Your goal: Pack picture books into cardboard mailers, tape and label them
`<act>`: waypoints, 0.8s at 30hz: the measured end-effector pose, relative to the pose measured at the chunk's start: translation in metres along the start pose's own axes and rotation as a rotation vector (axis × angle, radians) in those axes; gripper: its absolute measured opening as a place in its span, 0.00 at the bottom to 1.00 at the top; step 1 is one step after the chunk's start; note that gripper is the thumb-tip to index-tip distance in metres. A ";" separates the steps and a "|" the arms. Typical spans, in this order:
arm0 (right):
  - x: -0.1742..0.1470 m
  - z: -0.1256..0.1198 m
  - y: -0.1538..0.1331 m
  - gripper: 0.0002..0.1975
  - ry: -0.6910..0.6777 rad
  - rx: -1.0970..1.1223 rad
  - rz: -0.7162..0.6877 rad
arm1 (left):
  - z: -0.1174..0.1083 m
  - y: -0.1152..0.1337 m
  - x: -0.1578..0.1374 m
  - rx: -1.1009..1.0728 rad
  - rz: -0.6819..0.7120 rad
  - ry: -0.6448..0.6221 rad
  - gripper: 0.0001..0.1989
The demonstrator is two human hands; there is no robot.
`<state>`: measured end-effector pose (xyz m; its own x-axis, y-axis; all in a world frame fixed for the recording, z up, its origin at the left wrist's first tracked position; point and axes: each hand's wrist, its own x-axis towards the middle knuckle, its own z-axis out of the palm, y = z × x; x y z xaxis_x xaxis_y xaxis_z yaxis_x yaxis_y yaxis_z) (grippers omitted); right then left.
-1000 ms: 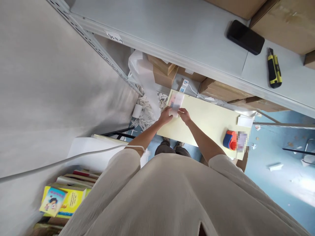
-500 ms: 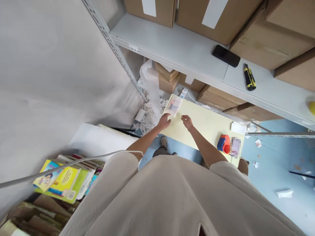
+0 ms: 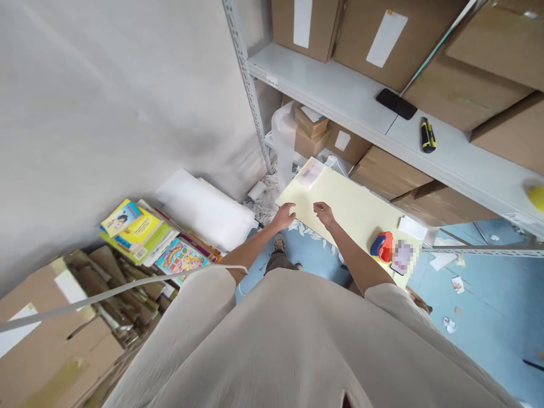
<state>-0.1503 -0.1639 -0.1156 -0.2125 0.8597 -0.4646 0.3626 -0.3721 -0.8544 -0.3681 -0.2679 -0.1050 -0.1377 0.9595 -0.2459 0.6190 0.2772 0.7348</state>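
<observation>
Over the front left part of the pale yellow table [image 3: 352, 198], my left hand [image 3: 284, 215] has its fingers bent and its thumb apart, with nothing seen in it. My right hand [image 3: 324, 213] hovers to the right of it, fingers loosely curled, and no held thing shows. Beyond both hands, a flat packet in clear, whitish wrapping [image 3: 312, 173] lies by the table's far left corner. Neither hand touches it.
A red and blue tape dispenser [image 3: 382, 247] stands at the table's right end. On the shelf [image 3: 323, 79] lie a black phone [image 3: 396, 104] and a yellow-black box cutter [image 3: 427, 136]. Stacked books [image 3: 136, 232] and white sheets [image 3: 208, 209] are at left. A grey cable [image 3: 127, 289] crosses by my left arm.
The view has turned, and the surroundings appear shifted to the right. Both hands are now farther from the wrapped packet, nearer the table's front edge; the left was close beside it before.
</observation>
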 end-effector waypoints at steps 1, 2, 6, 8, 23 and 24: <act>-0.005 0.006 -0.001 0.14 -0.028 -0.006 -0.009 | -0.003 -0.001 -0.010 -0.004 -0.004 0.025 0.26; -0.010 0.014 -0.002 0.14 -0.062 -0.012 -0.022 | -0.006 -0.003 -0.020 -0.008 -0.009 0.055 0.26; -0.025 0.057 -0.014 0.13 -0.201 -0.055 -0.071 | -0.026 -0.018 -0.062 -0.030 -0.033 0.184 0.26; -0.034 0.085 -0.022 0.12 -0.262 -0.080 -0.071 | -0.037 -0.030 -0.087 -0.034 -0.050 0.256 0.25; -0.172 0.325 -0.042 0.12 -0.786 -0.243 -0.126 | -0.125 -0.160 -0.334 -0.017 -0.220 0.749 0.25; -0.186 0.342 -0.040 0.12 -0.808 -0.246 -0.131 | -0.131 -0.168 -0.353 -0.011 -0.210 0.773 0.25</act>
<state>-0.4356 -0.4285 -0.0742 -0.8141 0.3424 -0.4690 0.4568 -0.1209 -0.8813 -0.5245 -0.6466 -0.0584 -0.7495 0.6502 0.1247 0.5139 0.4526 0.7287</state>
